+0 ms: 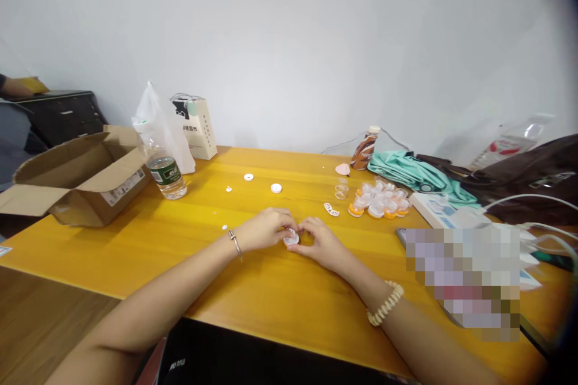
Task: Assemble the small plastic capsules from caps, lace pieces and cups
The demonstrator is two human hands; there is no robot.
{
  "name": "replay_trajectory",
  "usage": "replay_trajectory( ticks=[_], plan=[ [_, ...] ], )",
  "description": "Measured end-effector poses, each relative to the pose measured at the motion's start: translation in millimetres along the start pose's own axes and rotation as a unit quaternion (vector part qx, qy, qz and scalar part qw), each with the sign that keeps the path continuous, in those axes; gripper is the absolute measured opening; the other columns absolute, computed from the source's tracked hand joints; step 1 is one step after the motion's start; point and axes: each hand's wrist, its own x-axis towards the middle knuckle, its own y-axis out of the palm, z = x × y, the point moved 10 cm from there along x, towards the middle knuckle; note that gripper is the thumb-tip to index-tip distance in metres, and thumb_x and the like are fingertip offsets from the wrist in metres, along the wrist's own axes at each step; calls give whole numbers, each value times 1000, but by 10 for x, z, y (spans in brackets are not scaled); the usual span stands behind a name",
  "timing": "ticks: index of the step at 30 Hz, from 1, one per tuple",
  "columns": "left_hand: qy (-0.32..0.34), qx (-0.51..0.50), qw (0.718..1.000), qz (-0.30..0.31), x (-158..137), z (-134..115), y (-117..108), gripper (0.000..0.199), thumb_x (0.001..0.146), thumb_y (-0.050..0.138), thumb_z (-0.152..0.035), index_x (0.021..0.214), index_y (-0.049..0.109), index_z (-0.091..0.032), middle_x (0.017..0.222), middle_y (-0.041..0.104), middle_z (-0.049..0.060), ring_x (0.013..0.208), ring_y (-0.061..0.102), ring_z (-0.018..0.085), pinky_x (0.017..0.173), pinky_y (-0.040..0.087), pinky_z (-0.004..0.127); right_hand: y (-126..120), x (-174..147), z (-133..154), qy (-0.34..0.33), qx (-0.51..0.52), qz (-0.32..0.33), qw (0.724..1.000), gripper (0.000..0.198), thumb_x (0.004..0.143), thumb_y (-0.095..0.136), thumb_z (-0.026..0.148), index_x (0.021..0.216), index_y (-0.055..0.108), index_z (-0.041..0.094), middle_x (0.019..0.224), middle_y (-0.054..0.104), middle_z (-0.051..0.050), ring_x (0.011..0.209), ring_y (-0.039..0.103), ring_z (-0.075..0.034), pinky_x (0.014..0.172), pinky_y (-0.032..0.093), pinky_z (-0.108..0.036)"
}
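Between my hands, low over the wooden table [226, 289], is a small round whitish disc-shaped piece [291, 237]. My left hand [266, 230] grips its left side, with fingers curled over the top. From the right, my right hand [323, 242] pinches the same piece between thumb and fingers. Beyond my hands lie a white ring [248, 177] and a thicker white disc [276, 188]. A white cut-out piece [331, 210] and clear rings [341, 192] are to the right, beside a cluster of clear and orange round containers [378, 200].
An open cardboard box [90, 180] and a water bottle [166, 174] stand at the left, near a white plastic bag [167, 126] and a printed carton [198, 129]. On the right are a brown drink bottle [363, 150], teal fabric [415, 174] and a blurred-out tablet-like object [465, 283].
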Motion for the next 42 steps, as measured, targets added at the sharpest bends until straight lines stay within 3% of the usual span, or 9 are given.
replay_trajectory(
  ticks=[19,24,26,28,31,35,38,40,42],
  plan=[
    [-39,-10,999,-5,23,38,64,9,75,52,-15,78,60,-15,77,61,1,72,56,12,68,41,21,37,7,52,0,-21,4,1000,15,69,62,31,74,55,18,71,54,0,70,48,-15,66,38,-28],
    [-38,-18,999,35,66,28,31,12,75,56,-25,79,62,-16,79,62,2,73,56,12,69,41,21,24,-2,59,0,-14,2,1000,11,70,59,28,75,55,19,72,55,-1,71,50,-16,67,39,-29],
    [-30,-22,998,47,208,2,-37,23,72,60,-37,81,63,-16,81,63,2,73,56,13,68,42,21,17,-6,62,1,-2,2,1000,10,69,58,24,76,55,19,75,56,-2,73,51,-16,68,40,-29],
    [-18,-5,1000,15,457,-29,-165,32,75,54,-44,86,63,-15,84,63,4,76,57,14,70,42,22,0,-11,63,2,5,-2,1000,13,66,60,22,79,56,18,79,57,-3,75,51,-17,70,41,-30],
    [-6,68,997,-37,940,-50,-218,35,81,47,-40,102,58,-14,95,61,8,87,56,16,80,41,27,-3,-25,85,-8,3,3,1000,19,63,62,20,81,56,18,78,57,-3,76,51,-18,72,41,-31],
    [-3,155,988,16,1551,33,212,47,83,45,-31,128,36,-20,122,45,12,109,46,21,93,35,34,29,-53,107,-25,-7,26,999,21,62,63,21,82,56,18,78,56,-3,75,49,-17,72,41,-31],
    [-16,193,981,12,1875,144,470,57,82,46,-33,133,23,-21,140,21,14,125,28,28,97,29,43,36,-70,96,-22,-6,35,999,20,63,63,22,81,57,18,79,56,-4,76,49,-18,72,41,-31],
    [16,187,981,39,2018,149,660,50,85,42,-30,131,27,-19,141,21,12,127,25,25,101,26,39,32,-76,96,-19,1,39,999,20,63,64,21,82,58,18,80,56,-4,77,50,-18,73,41,-31],
    [37,177,981,63,2090,180,773,40,87,37,-25,125,37,-16,139,28,11,123,33,21,101,27,33,22,-77,107,-17,8,41,999,21,62,65,20,82,58,19,81,56,-4,78,50,-19,73,40,-31]
  ],
)
